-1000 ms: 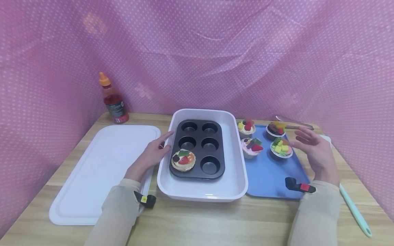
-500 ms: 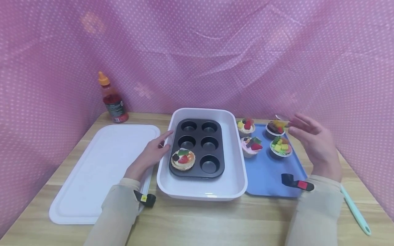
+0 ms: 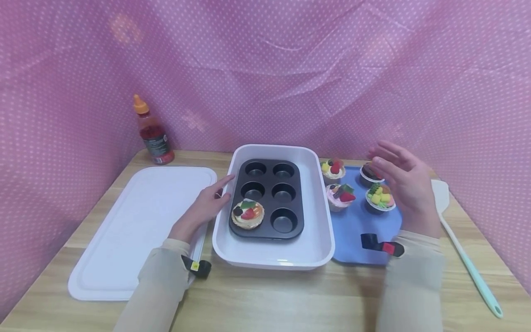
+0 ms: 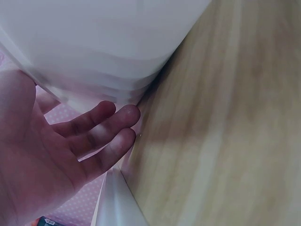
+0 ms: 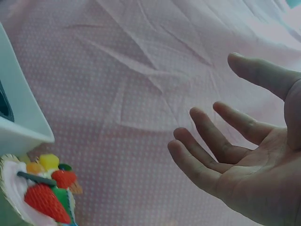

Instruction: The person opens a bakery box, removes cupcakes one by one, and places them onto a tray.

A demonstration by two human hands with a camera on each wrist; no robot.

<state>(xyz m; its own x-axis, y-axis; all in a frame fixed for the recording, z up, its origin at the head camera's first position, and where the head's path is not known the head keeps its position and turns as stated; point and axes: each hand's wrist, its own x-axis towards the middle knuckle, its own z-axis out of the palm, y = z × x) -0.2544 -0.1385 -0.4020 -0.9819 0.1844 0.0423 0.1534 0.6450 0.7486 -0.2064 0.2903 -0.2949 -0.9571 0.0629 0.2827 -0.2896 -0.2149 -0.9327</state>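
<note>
My left hand (image 3: 206, 206) is at the left side of a white deep tray (image 3: 257, 258), fingertips right at its rim. In the left wrist view, extended fingers (image 4: 101, 162) lie along the tray's outer wall. Inside the tray sits a dark muffin tin (image 3: 267, 237) with a fruit-topped tart (image 3: 247, 215) in its front left cup. My right hand (image 3: 404, 184) hovers with spread fingers, holding nothing, over the right side of a blue tray (image 3: 356, 235). Nearest it are a chocolate cupcake (image 3: 368, 175), partly hidden by the fingers, and a green-topped cupcake (image 3: 380, 198).
A pink-topped cupcake (image 3: 339, 197) and a cream-topped one (image 3: 333, 171) stand on the blue tray's left side. At the right lies a spatula (image 3: 466, 258) with a mint handle. A white cutting board (image 3: 141, 230) and a red sauce bottle (image 3: 155, 138) are at the left.
My right hand has risen and moved left over the blue tray, uncovering the spatula's white head. The left hand stays at the white tray. The cupcakes have not moved.
</note>
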